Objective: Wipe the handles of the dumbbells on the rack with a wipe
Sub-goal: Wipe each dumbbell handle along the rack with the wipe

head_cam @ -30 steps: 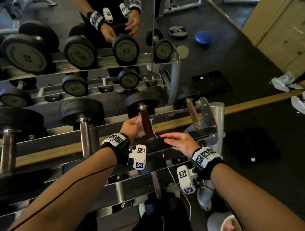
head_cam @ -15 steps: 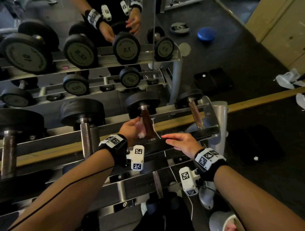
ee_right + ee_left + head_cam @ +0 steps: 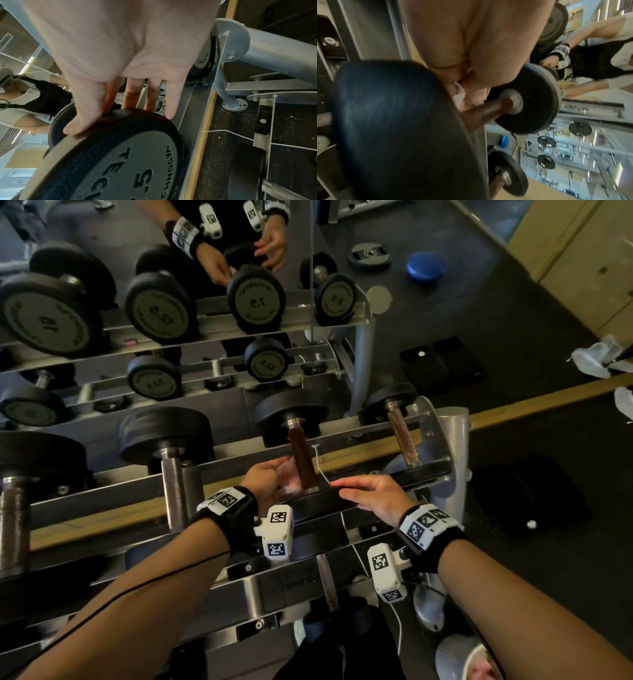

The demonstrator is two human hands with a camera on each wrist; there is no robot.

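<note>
A small dumbbell lies on the top shelf of the steel rack [image 3: 102,505], its brown handle [image 3: 302,460] running away from me. My left hand [image 3: 274,479] holds a white wipe [image 3: 290,477] against the left side of that handle near its near end. The left wrist view shows the wipe [image 3: 459,93] bunched under my curled fingers beside the handle [image 3: 486,111]. My right hand [image 3: 371,494] rests flat, fingers straight, on the rim of the dumbbell's near black head [image 3: 120,155]. A smaller dumbbell's handle [image 3: 404,436] lies to the right.
Bigger dumbbells with steel handles [image 3: 173,491] sit to the left on the same shelf. A mirror behind the rack reflects the weights and my hands. On the dark floor at right lie a blue disc [image 3: 426,266], a weight plate [image 3: 370,256] and crumpled white wipes [image 3: 596,357].
The left hand with the wipe has slid a little down the brown handle toward me. The right hand has stayed on the near head.
</note>
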